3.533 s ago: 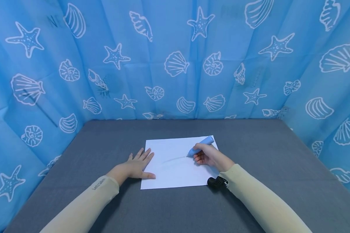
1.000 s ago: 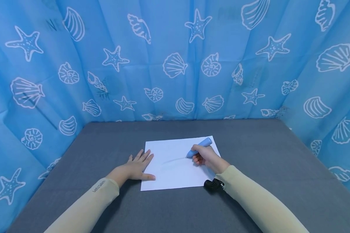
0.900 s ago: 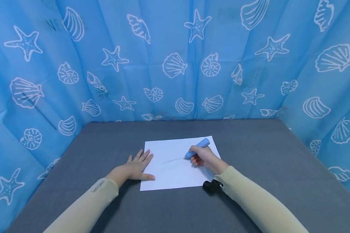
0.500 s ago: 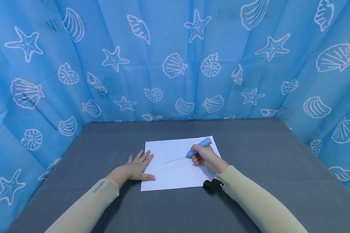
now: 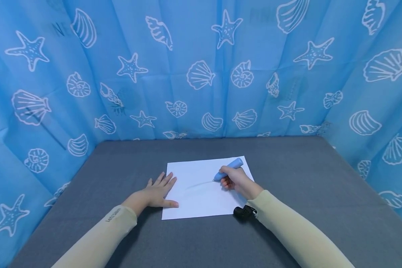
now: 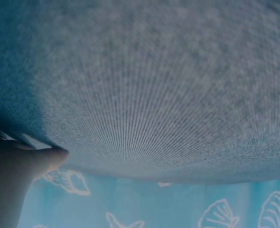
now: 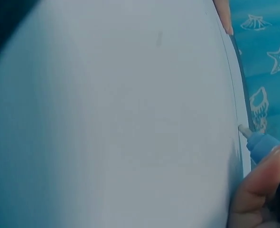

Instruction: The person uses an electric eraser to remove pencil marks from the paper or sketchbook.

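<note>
A sheet of white paper lies on the grey table. My left hand rests with spread fingers on its left edge, thumb toward the near corner; part of that hand shows in the left wrist view. My right hand grips a thick blue marker pen, slanted with its butt to the far right. The pen's narrow tip meets the right end of a faint thin line on the sheet. In the right wrist view the pale tip of the marker pen is at the line, held by thumb and fingers.
The grey cloth-covered table reaches around the paper on all sides. Blue curtains printed with white shells and starfish stand behind it and at both sides. A black wrist device hangs under the right sleeve, over the paper's near right corner.
The marker pen slid slightly left along the line about a second ago, then slightly right again. Since half a second ago it is nearly still. The left hand keeps its place on the paper.
</note>
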The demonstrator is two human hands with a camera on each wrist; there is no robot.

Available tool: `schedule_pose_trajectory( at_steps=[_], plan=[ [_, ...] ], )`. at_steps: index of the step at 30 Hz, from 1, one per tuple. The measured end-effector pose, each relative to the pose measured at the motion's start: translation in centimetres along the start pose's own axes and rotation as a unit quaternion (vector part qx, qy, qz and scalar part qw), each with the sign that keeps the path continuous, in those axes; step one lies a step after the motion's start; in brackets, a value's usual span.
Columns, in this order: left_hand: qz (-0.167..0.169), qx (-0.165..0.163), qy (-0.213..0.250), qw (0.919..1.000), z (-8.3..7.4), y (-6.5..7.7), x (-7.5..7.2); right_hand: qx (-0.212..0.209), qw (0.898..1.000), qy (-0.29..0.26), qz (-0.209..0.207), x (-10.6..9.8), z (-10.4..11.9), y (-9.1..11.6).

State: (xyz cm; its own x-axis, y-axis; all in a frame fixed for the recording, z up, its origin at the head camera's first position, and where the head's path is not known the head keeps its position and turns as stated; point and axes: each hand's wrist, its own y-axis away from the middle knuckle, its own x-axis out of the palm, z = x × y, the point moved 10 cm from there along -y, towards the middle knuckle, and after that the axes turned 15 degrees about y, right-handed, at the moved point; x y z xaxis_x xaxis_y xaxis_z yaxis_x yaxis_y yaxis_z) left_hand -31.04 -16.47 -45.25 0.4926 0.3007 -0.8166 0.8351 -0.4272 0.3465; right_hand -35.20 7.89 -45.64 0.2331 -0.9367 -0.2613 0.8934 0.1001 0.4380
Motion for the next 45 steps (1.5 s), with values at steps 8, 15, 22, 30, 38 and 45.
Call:
schedule_pose_trajectory(
  at_steps=[8, 15, 22, 30, 38, 45],
  plan=[
    [0.000, 0.003, 0.006, 1.0000, -0.11, 0.04, 0.05, -0.007, 1.000, 0.005, 0.002, -0.04, 0.05, 0.07],
    [-0.013, 0.007, 0.006, 0.9999, 0.38, -0.20, 0.20, -0.008, 1.000, -0.003, -0.001, 0.08, 0.00, -0.05],
    [0.001, 0.007, 0.008, 0.9999, -0.06, 0.07, 0.14, -0.001, 1.000, -0.003, -0.001, 0.17, -0.05, 0.07],
    [0.000, 0.010, 0.010, 0.9999, -0.35, 0.23, 0.01, -0.002, 1.000, -0.004, -0.002, 0.08, -0.07, -0.01],
    [-0.001, 0.006, 0.003, 1.0000, -0.01, -0.19, 0.20, -0.003, 1.000, 0.003, 0.002, 0.04, -0.11, -0.06],
    [-0.004, 0.002, 0.005, 1.0000, -0.28, 0.12, -0.02, -0.009, 1.000, 0.004, 0.004, 0.18, 0.10, 0.11]
  ],
)
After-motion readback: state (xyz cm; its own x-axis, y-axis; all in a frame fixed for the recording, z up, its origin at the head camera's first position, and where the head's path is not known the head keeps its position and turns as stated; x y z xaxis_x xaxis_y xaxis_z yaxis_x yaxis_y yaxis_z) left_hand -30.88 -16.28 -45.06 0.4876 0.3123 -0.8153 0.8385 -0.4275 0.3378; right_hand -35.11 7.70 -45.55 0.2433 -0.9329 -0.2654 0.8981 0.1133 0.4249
